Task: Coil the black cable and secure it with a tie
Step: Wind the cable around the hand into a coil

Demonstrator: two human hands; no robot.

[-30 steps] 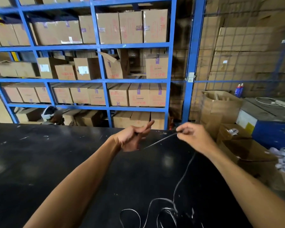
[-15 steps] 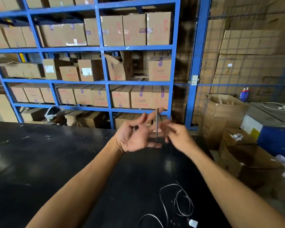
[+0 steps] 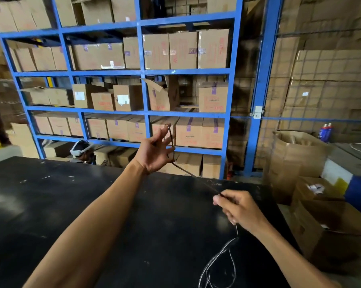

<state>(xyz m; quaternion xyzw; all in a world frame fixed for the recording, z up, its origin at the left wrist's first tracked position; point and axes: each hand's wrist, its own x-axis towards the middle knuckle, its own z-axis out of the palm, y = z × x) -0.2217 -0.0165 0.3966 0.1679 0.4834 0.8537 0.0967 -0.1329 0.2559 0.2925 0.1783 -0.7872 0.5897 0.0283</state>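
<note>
A thin black cable [image 3: 172, 140] is looped around the spread fingers of my left hand [image 3: 154, 150], raised above the far edge of the black table [image 3: 71, 204]. From there the cable runs down and right to my right hand [image 3: 238, 208], which pinches it between thumb and fingers lower over the table. Below my right hand the loose cable hangs down and lies in loops on the table near the bottom edge of the view. No tie is visible.
Blue shelving [image 3: 143, 71] stacked with cardboard boxes stands behind the table. A person's head with a white headset [image 3: 80, 149] shows beyond the far edge. Open cardboard boxes [image 3: 329, 229] sit at the table's right side.
My hands were together half a second ago; now my right hand has pulled down and right along the cable, while my left hand rose with a loop over its fingers.
</note>
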